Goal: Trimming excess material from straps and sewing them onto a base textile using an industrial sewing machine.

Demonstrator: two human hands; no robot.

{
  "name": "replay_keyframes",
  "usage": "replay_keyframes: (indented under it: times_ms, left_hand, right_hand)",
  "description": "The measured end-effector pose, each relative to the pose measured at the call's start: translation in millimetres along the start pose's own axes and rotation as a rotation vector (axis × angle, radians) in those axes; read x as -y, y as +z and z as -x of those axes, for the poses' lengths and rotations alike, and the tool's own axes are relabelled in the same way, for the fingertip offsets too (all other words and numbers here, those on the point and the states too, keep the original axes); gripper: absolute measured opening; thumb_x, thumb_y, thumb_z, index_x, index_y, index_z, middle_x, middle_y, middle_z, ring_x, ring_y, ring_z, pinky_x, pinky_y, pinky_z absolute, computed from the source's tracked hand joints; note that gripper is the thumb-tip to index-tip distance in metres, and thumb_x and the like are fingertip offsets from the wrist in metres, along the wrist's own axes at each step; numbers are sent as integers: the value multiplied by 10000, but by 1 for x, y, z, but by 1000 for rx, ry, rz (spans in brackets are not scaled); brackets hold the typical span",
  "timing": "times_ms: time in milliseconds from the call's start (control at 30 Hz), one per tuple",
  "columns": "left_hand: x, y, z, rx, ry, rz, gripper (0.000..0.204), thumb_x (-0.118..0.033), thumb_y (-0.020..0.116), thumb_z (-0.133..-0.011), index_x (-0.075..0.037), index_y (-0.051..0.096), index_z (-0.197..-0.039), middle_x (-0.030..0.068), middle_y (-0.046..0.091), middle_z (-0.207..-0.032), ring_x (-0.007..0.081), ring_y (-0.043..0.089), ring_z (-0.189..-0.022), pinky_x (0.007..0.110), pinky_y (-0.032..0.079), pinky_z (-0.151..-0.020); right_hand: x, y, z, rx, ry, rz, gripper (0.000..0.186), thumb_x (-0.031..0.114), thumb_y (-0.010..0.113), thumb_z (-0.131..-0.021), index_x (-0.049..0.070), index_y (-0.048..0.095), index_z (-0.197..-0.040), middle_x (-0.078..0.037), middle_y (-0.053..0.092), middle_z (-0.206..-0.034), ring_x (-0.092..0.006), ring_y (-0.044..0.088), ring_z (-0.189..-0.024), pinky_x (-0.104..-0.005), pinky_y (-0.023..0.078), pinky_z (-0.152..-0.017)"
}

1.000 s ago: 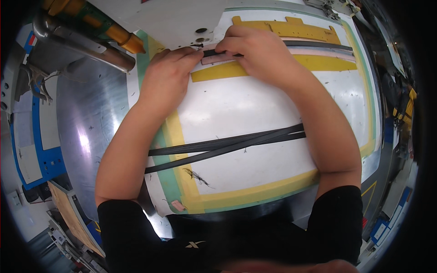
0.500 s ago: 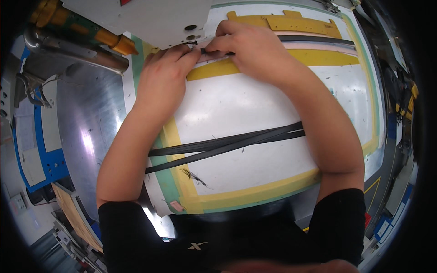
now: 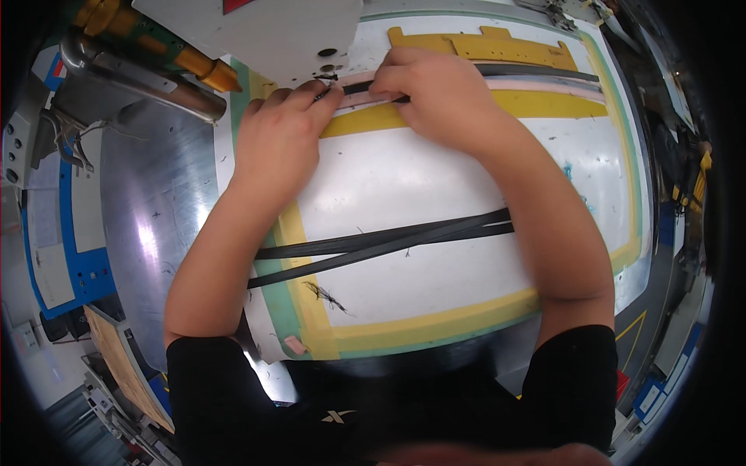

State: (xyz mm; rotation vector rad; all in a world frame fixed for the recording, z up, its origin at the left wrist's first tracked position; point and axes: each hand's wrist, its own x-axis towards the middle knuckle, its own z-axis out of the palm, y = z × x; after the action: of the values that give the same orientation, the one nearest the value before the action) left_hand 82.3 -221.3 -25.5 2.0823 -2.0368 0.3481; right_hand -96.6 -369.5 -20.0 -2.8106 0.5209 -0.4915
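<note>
A narrow black strip [image 3: 358,88] lies along a pink band at the far side of the white work sheet [image 3: 396,175], beside the machine head. My left hand [image 3: 281,128] is by the strip's left end, fingers bent and thumb pressed near a small dark bit; its fingertips are partly hidden. The fingers of my right hand [image 3: 435,87] are closed on the strip farther right. Past this hand the strip runs on toward the sheet's right edge. Yellow guide plates [image 3: 517,51] lie beyond the strip, and a yellow curved piece [image 3: 544,104] lies on the near side.
Several loose black strips [image 3: 373,242] cross on the sheet between my forearms. Cut black threads [image 3: 325,295] and a small pink scrap [image 3: 295,345] lie near its front left. The white machine head [image 3: 287,35] overhangs the far left, beside a metal tube [image 3: 148,78] and a brass-coloured cylinder [image 3: 214,74].
My right hand has shifted a little to the right along the black strip, so more of it shows between my hands. My left hand stays nearly in place.
</note>
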Motion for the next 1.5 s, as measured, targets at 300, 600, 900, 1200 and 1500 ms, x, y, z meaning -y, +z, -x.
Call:
replay_keyframes:
  times_ms: [300, 600, 900, 1200, 1500]
  left_hand:
    - [11, 9, -1, -49, 18, 172, 439, 54, 567, -824, -138, 718, -1189, 81, 689, -1180, 307, 635, -1051, 401, 513, -937]
    - [13, 10, -1, -39, 12, 217, 462, 88, 561, -803, -130, 725, -1176, 88, 697, -1166, 319, 642, -1033, 393, 527, -920]
    - [9, 11, -4, -45, 14, 210, 487, 94, 550, -790, -132, 723, -1186, 90, 692, -1146, 317, 644, -1033, 392, 523, -916]
    - [0, -2, -4, 38, 5, 24, 520, 25, 514, -830, -185, 661, -1283, 63, 654, -1167, 303, 619, -1083, 425, 498, -931]
    - [0, -7, 2, 24, 7, 10, 504, 15, 514, -853, -187, 649, -1294, 59, 640, -1222, 297, 606, -1110, 428, 492, -950]
  right_hand:
    - [-6, 2, -4, -34, 48, -115, 323, -69, 633, -737, 104, 747, -985, -48, 660, -966, -274, 659, -879, -392, 519, -768]
    - [-8, 4, -6, 18, 35, -161, 321, -3, 575, -819, 159, 785, -1001, -51, 653, -965, -287, 647, -956, -397, 520, -787]
    - [-8, 4, -5, -10, -69, -65, 316, 44, 569, -841, 195, 787, -1014, -48, 624, -931, -273, 641, -924, -386, 522, -762]
    - [24, 2, -2, -58, -83, 245, 181, 121, 606, -846, 105, 749, -956, -31, 650, -970, -245, 644, -937, -359, 567, -727]
    - [31, -19, 17, 185, 40, 436, 234, 111, 564, -898, 50, 694, -1084, -54, 671, -1049, -242, 686, -910, -357, 592, -726]
